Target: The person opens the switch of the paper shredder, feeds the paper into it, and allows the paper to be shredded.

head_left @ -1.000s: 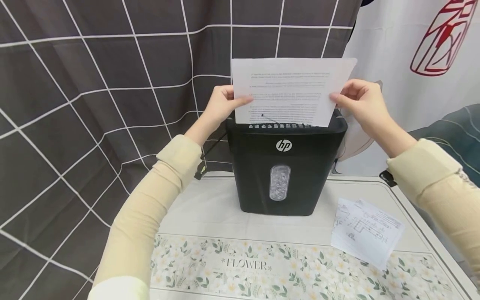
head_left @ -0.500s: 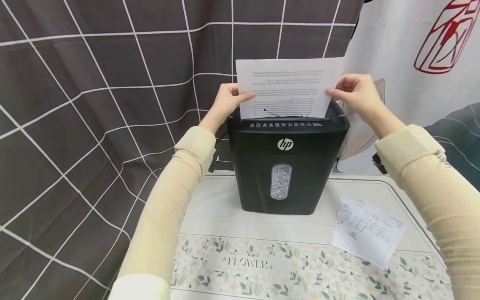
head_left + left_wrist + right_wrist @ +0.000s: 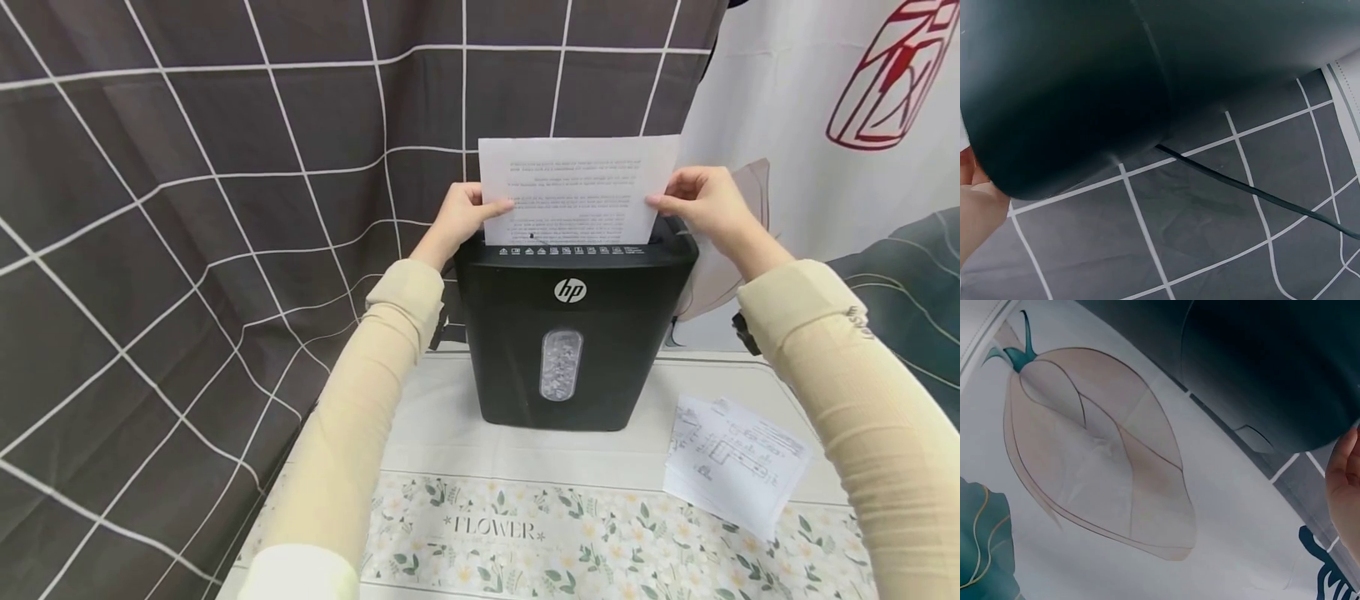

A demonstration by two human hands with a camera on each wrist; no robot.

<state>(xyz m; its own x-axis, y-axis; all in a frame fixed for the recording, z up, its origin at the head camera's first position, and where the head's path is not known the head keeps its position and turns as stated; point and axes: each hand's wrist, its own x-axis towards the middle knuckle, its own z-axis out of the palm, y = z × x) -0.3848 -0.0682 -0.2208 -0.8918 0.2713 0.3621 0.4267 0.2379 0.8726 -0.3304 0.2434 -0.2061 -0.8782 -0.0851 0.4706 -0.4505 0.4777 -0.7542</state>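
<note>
A printed sheet of paper (image 3: 573,179) stands upright at the top of a black paper shredder (image 3: 517,333), its lower edge at the slot. My left hand (image 3: 457,218) pinches the sheet's left edge, thumb in front. At the right edge, my right hand (image 3: 708,208) pinches it the same way. Paper scraps show through the shredder's oval window (image 3: 560,365). In the left wrist view the hand (image 3: 979,212) is partly seen beside the shredder's dark side; in the right wrist view the hand (image 3: 1344,487) is at the edge.
Several loose papers (image 3: 735,462) lie on the table at right, over a floral tablecloth (image 3: 495,529). A dark checked curtain (image 3: 187,250) hangs behind and at left. A black cord (image 3: 1247,187) runs from the shredder. A printed white curtain (image 3: 795,100) hangs at right.
The sheet has been drawn closer to the slot and now stands lower and straighter, with its top edge down. Both hands have moved inward with it.
</note>
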